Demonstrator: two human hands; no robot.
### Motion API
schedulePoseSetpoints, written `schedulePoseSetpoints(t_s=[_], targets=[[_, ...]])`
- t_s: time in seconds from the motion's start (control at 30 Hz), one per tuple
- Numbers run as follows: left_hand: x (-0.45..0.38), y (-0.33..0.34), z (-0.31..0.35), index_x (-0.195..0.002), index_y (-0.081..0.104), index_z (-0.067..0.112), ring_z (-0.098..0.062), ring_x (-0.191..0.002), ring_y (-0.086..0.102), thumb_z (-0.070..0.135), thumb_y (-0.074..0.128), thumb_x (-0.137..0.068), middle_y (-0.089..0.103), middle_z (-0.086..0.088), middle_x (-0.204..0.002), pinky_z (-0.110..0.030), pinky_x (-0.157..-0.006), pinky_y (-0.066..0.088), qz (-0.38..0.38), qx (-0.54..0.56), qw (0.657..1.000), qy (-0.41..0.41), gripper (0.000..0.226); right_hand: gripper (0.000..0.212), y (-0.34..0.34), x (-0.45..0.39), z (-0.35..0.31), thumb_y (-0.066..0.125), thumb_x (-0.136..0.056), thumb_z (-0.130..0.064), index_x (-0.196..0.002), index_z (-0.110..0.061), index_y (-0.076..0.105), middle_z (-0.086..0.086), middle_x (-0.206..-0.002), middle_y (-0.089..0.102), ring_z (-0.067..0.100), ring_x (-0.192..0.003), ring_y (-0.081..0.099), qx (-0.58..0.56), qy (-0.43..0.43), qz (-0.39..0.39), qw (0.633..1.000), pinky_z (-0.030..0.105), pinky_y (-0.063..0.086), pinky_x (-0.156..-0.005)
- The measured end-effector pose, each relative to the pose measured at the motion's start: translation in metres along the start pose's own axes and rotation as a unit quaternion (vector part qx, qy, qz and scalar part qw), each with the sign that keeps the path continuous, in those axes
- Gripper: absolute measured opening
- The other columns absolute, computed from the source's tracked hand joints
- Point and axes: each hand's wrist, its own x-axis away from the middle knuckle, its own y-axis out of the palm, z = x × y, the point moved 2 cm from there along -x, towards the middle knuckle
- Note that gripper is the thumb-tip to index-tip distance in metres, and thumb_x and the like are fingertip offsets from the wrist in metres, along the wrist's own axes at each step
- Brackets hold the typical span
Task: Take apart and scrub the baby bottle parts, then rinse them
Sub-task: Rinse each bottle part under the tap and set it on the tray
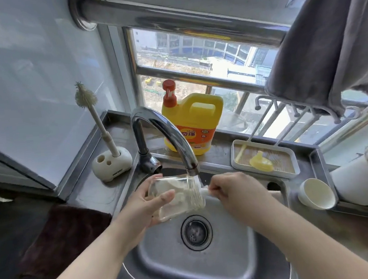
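Note:
A clear baby bottle lies on its side over the steel sink, its mouth to the right under the faucet, from which water runs. My left hand grips the bottle's base end. My right hand pinches a white brush handle that goes into the bottle's mouth; a pale brush head shows inside the bottle. A yellow nipple part and a thin straw brush lie in a white tray at the back right.
A white bottle brush stands in its holder at the back left. A yellow detergent jug sits behind the faucet. A white cup and white cylinder lie at right. A grey cloth hangs above; a dark towel lies at left.

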Motion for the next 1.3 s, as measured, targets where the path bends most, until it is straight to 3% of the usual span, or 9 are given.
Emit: schedulePoseSetpoints(t_s=[0.2,0.4,0.5,0.6,0.7,0.77,0.97,1.1,1.3], targets=[[-0.001,0.000,-0.002,-0.119,0.049,0.036,-0.028,-0.107,0.064,0.032,0.089,-0.044,0.064,-0.010,-0.116,-0.051,-0.088,0.052,0.019,-0.006,1.000,0.000,0.085,0.009,-0.006,0.004,0.014,0.060,-0.088,-0.024,-0.084,-0.024,0.068,-0.010,-0.081,0.068,0.009,-0.077,0.061,-0.061,0.026,-0.007,0.998,0.030,0.051,-0.074],[0.001,0.006,-0.003,-0.136,0.031,0.045,-0.022,-0.106,0.066,0.016,0.090,-0.043,0.060,-0.003,-0.125,-0.046,-0.082,0.056,-0.077,-0.027,0.996,-0.046,0.114,0.011,0.008,0.014,0.008,0.066,-0.086,-0.025,-0.075,-0.025,0.069,-0.012,-0.067,0.068,-0.001,-0.055,0.048,-0.238,0.048,-0.022,0.970,0.013,0.040,-0.055],[0.001,0.006,-0.005,-0.135,0.038,0.034,-0.032,-0.108,0.064,0.047,0.088,-0.053,0.062,-0.010,-0.125,-0.047,-0.080,0.056,-0.098,0.027,0.989,-0.109,0.097,0.010,0.005,0.018,0.014,0.066,-0.086,-0.024,-0.077,-0.024,0.070,-0.014,-0.067,0.068,0.000,-0.054,0.046,-0.252,0.050,-0.028,0.966,0.013,0.037,-0.054],[0.003,0.009,-0.002,-0.136,0.037,0.036,-0.038,-0.107,0.063,0.066,0.057,-0.073,0.059,-0.018,-0.128,-0.041,-0.068,0.059,-0.114,0.026,0.982,-0.152,0.073,0.009,0.004,0.021,0.013,0.066,-0.086,-0.024,-0.079,-0.023,0.070,-0.012,-0.069,0.068,0.001,-0.055,0.047,-0.249,0.041,-0.024,0.967,0.014,0.038,-0.055],[0.005,0.009,0.002,-0.136,0.032,0.045,-0.044,-0.093,0.066,0.060,0.067,-0.074,0.052,-0.019,-0.131,-0.036,-0.060,0.059,-0.105,-0.001,0.981,-0.162,0.073,0.009,0.001,0.025,0.016,0.066,-0.086,-0.022,-0.078,-0.023,0.071,-0.014,-0.065,0.067,-0.002,-0.053,0.046,-0.254,0.044,-0.021,0.966,0.013,0.038,-0.054],[0.005,0.009,0.005,-0.135,0.040,0.027,-0.045,-0.093,0.065,0.048,0.080,-0.063,0.057,-0.024,-0.124,-0.033,-0.060,0.059,-0.120,-0.009,0.980,-0.156,0.085,0.009,0.002,0.027,0.014,0.067,-0.086,-0.022,-0.078,-0.024,0.071,-0.016,-0.063,0.065,-0.002,-0.052,0.046,-0.262,0.039,-0.019,0.964,0.013,0.037,-0.053],[0.006,0.002,0.011,-0.129,0.047,0.027,-0.041,-0.102,0.065,0.012,0.085,-0.049,0.067,-0.014,-0.115,-0.047,-0.072,0.058,-0.118,-0.005,0.991,-0.062,0.089,0.015,-0.012,0.028,0.025,0.066,-0.084,-0.026,-0.070,-0.031,0.067,-0.019,-0.059,0.060,0.000,-0.054,0.048,-0.139,0.055,-0.076,0.986,0.015,0.039,-0.054],[0.009,0.005,0.008,-0.124,0.048,0.028,-0.036,-0.100,0.067,0.006,0.086,-0.044,0.070,-0.013,-0.107,-0.044,-0.071,0.058,-0.100,-0.013,0.994,-0.043,0.092,0.007,-0.008,0.020,0.010,0.063,-0.087,-0.028,-0.084,-0.027,0.068,-0.012,-0.079,0.067,0.005,-0.074,0.061,-0.084,0.043,0.013,0.995,0.026,0.051,-0.070],[0.014,-0.001,0.008,-0.121,0.050,0.032,-0.036,-0.103,0.065,0.001,0.086,-0.044,0.066,-0.015,-0.114,-0.049,-0.085,0.054,-0.105,-0.039,0.993,-0.027,0.090,0.012,-0.009,0.024,0.019,0.064,-0.085,-0.025,-0.075,-0.031,0.067,-0.015,-0.066,0.061,0.002,-0.061,0.053,-0.094,0.033,-0.040,0.994,0.016,0.043,-0.059]])
